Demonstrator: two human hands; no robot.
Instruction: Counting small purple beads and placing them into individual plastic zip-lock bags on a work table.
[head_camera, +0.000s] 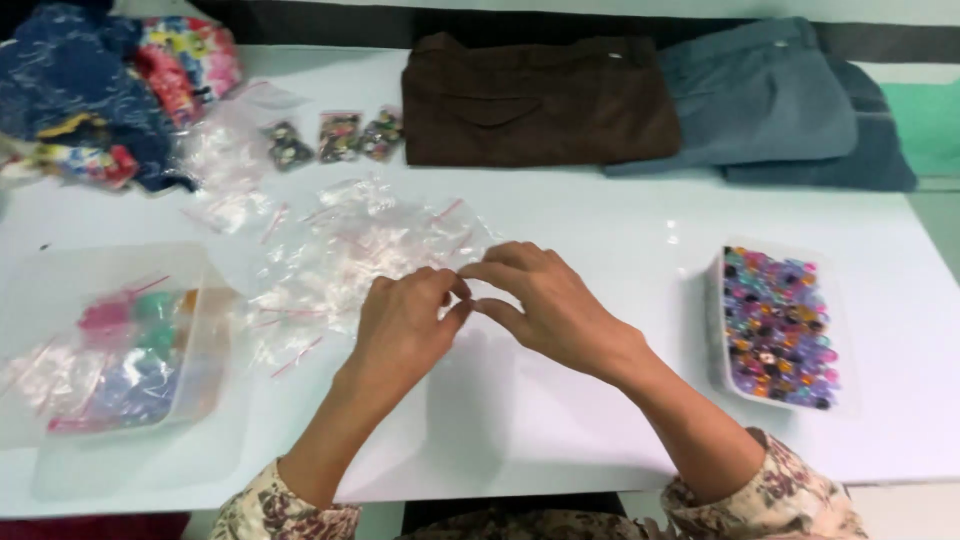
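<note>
Over a white table (620, 420), the left hand (405, 325) and right hand (545, 300) meet fingertip to fingertip, pinching a small clear bag (466, 285) between them, beside the bag pile (350, 260) lying just left.

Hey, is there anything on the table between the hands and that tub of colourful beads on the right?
Nothing visible. The right hand and left hand meet at a small clear bag, and only bare white table lies between them and the bead tub.
</note>
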